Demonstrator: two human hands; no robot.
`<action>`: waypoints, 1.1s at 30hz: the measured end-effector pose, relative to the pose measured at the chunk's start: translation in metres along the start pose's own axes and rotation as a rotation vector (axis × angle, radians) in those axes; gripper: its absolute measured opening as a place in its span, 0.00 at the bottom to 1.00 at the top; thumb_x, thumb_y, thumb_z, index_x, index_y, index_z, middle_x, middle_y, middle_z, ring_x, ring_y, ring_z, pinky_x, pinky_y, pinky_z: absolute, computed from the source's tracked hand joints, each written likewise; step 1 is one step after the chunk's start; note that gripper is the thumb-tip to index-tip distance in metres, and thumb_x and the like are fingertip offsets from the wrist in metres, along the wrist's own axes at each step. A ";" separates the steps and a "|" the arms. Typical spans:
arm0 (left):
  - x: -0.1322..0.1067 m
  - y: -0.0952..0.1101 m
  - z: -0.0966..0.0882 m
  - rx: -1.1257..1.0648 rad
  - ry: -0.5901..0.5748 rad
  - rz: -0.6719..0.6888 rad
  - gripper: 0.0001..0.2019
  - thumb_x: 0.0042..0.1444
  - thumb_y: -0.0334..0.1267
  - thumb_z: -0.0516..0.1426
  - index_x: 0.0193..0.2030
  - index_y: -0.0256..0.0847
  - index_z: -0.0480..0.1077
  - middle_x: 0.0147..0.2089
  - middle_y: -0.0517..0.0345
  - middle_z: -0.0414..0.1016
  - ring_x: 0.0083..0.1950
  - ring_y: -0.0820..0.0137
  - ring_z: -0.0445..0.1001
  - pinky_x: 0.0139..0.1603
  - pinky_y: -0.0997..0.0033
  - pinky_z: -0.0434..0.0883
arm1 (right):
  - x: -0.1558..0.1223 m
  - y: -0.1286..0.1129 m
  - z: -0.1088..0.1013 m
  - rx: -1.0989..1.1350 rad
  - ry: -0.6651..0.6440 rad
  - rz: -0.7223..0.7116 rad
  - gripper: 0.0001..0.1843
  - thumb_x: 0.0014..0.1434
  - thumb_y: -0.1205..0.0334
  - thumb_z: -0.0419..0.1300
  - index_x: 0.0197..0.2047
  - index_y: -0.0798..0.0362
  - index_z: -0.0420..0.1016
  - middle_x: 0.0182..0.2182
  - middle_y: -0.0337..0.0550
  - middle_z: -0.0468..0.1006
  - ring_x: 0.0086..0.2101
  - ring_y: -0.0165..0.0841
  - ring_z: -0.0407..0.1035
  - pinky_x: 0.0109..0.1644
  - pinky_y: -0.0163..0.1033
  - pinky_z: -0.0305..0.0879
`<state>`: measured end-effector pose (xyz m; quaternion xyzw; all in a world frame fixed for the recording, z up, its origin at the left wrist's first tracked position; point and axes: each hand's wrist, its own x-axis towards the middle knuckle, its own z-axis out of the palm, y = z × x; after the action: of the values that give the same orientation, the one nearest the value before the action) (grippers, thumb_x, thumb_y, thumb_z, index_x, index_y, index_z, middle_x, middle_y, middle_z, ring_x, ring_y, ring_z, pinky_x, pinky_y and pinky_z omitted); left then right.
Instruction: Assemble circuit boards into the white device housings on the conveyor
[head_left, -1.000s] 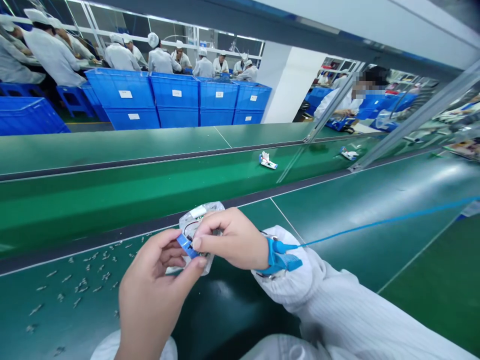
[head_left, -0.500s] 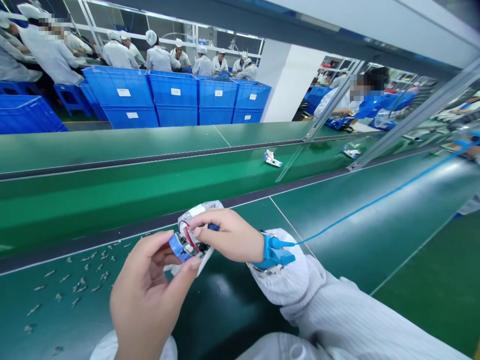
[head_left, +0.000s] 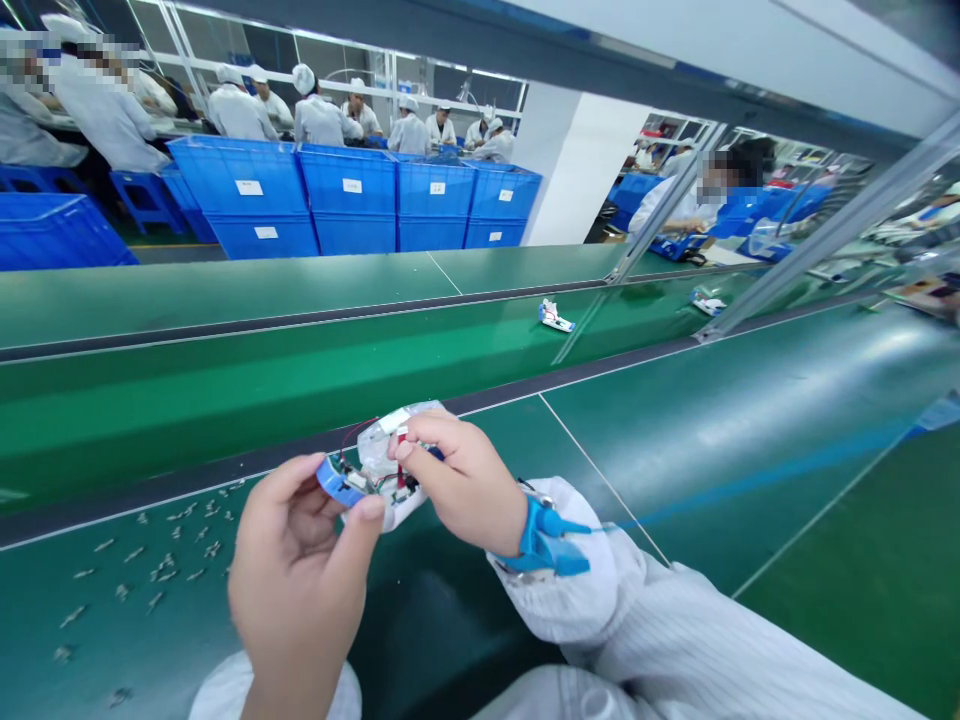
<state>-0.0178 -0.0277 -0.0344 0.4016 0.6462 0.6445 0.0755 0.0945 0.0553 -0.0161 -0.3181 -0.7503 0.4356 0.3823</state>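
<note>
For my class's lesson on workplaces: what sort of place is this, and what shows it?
Probably a factory assembly floor: small devices lie on a long green belt, blue bins stand stacked beyond it, and people in white coats and caps are farther back.

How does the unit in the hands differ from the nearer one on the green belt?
The left hand and right hand are on the held unit; the belt unit lies untouched. The held unit looks larger; the belt unit, farther off, smaller. Both show blue and white.
</note>
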 end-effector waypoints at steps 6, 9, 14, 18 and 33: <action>0.002 -0.007 0.008 -0.093 -0.186 -0.090 0.17 0.48 0.40 0.63 0.45 0.43 0.69 0.37 0.58 0.76 0.33 0.72 0.78 0.30 0.78 0.74 | -0.010 -0.002 0.021 -0.201 0.422 -0.203 0.12 0.60 0.68 0.51 0.30 0.51 0.73 0.31 0.38 0.80 0.44 0.34 0.70 0.61 0.46 0.52; -0.001 -0.008 0.006 -0.014 -0.205 -0.070 0.17 0.50 0.43 0.62 0.46 0.43 0.68 0.40 0.56 0.76 0.36 0.69 0.78 0.33 0.75 0.75 | -0.010 -0.002 0.021 -0.173 0.427 -0.163 0.12 0.59 0.67 0.52 0.29 0.50 0.74 0.29 0.39 0.80 0.48 0.37 0.67 0.60 0.48 0.52; -0.002 -0.001 0.002 0.239 -0.205 0.017 0.18 0.53 0.47 0.59 0.48 0.44 0.69 0.42 0.54 0.76 0.39 0.64 0.77 0.38 0.66 0.74 | -0.007 -0.007 0.008 -0.074 0.240 -0.204 0.12 0.58 0.64 0.53 0.25 0.52 0.71 0.23 0.39 0.75 0.34 0.31 0.65 0.48 0.41 0.60; -0.001 0.009 -0.002 0.255 -0.232 -0.014 0.20 0.55 0.50 0.56 0.51 0.44 0.70 0.43 0.53 0.77 0.42 0.61 0.77 0.37 0.66 0.74 | 0.000 -0.011 -0.006 -0.031 0.033 -0.288 0.13 0.58 0.65 0.53 0.22 0.53 0.67 0.20 0.35 0.70 0.28 0.28 0.63 0.46 0.39 0.59; -0.004 0.024 -0.022 -0.259 -0.433 -0.299 0.19 0.52 0.52 0.61 0.51 0.54 0.74 0.44 0.54 0.77 0.37 0.65 0.76 0.29 0.71 0.74 | 0.008 -0.040 -0.037 -0.245 -0.365 -0.457 0.14 0.57 0.66 0.51 0.21 0.54 0.69 0.19 0.35 0.63 0.25 0.27 0.56 0.40 0.39 0.54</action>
<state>-0.0187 -0.0514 -0.0112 0.4172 0.5793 0.6027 0.3566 0.1167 0.0602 0.0342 -0.1016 -0.9053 0.2947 0.2884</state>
